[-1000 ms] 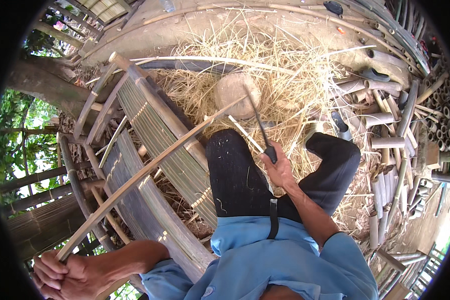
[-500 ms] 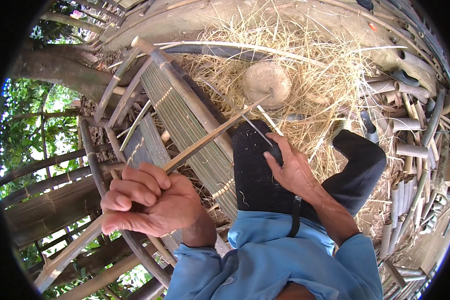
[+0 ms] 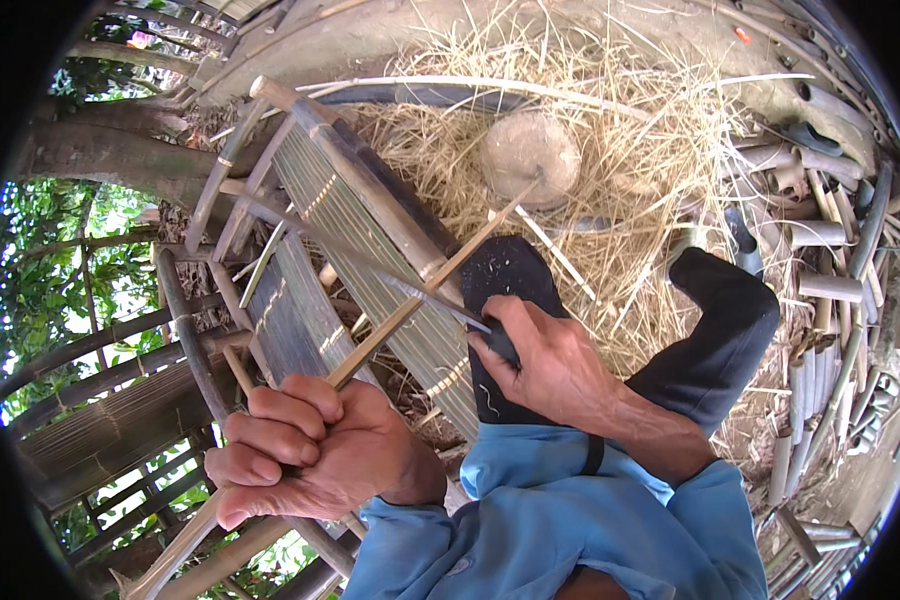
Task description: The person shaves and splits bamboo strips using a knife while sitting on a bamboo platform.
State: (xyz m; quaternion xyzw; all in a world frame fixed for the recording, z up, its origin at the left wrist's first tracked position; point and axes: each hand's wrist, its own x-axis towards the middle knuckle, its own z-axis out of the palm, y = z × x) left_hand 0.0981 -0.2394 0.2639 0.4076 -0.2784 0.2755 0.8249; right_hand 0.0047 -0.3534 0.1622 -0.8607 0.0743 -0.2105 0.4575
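Observation:
My left hand (image 3: 315,445) is closed round a long split bamboo strip (image 3: 380,335). The strip slants up and to the right, its far end at a round wooden chopping block (image 3: 532,158). Below my fist the strip's other end runs toward the lower left. My right hand (image 3: 560,365) grips the dark handle of a long-bladed knife (image 3: 355,262). The blade reaches to the upper left and crosses the strip a little below its middle, seemingly against it. My fingers hide part of the handle. Fine shavings speckle the dark trousers on my left knee.
To the left stands a slatted bamboo bench (image 3: 355,235), close to my left leg. Pale straw-like shavings (image 3: 640,150) surround the block. At the right lie several cut bamboo tubes (image 3: 830,288). A bamboo railing (image 3: 110,335) borders the left side, with greenery beyond.
My right hand has moved left and closer to my body, drawing the knife down along the strip. The blade now points further left. My left hand has dropped slightly with the strip.

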